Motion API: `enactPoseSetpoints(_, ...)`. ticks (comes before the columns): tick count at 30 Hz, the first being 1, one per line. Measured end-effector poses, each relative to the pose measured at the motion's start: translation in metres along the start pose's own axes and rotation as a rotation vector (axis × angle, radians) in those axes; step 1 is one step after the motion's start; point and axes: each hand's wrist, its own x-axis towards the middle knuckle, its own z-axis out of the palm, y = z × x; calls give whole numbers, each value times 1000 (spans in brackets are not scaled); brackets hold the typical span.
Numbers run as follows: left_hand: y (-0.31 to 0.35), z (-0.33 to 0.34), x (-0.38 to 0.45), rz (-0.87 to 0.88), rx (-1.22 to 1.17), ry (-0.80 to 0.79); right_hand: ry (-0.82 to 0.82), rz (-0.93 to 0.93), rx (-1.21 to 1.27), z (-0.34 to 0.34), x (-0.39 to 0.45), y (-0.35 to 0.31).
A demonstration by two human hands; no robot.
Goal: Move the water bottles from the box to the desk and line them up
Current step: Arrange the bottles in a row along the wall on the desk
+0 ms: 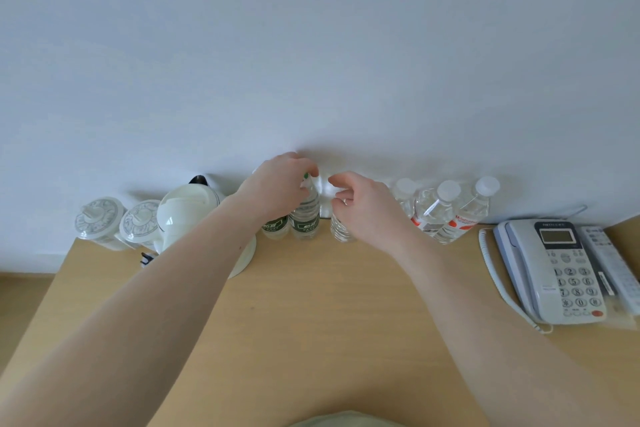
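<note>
Both arms reach forward across the wooden worktop (311, 305) to a row of water bottles standing upright along the white wall (311, 45).

The left hand (277, 189) comes down over a green-labelled bottle (306, 215); its fingers (310, 170) are curled round the green cap and pinch it. A second green-labelled bottle (275, 227) stands just beside it on the left, mostly hidden behind the left wrist.

The right hand (363, 201) hovers over a clear bottle (341, 230), whose top it hides. Thumb and forefinger are bent toward each other with a gap between them — whether they touch the bottle I cannot tell, and they seem to hold nothing. A ring shows on one finger.

Further right, three white-capped bottles with red-and-white labels (446, 215) stand close together, touching or nearly so.

To the left of the row sits a white electric kettle (187, 215), and beyond it two lidded patterned cups (117, 224). At the right end of the worktop lies a grey desk telephone (557, 267) with a coiled cord, and a remote control (609, 263) just beside it.
</note>
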Motion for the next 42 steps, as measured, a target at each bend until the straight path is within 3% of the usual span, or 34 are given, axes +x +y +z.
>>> enactPoseSetpoints(42, -1, -3, 4, 43, 64, -29, -32, 10, 13, 7, -12, 20)
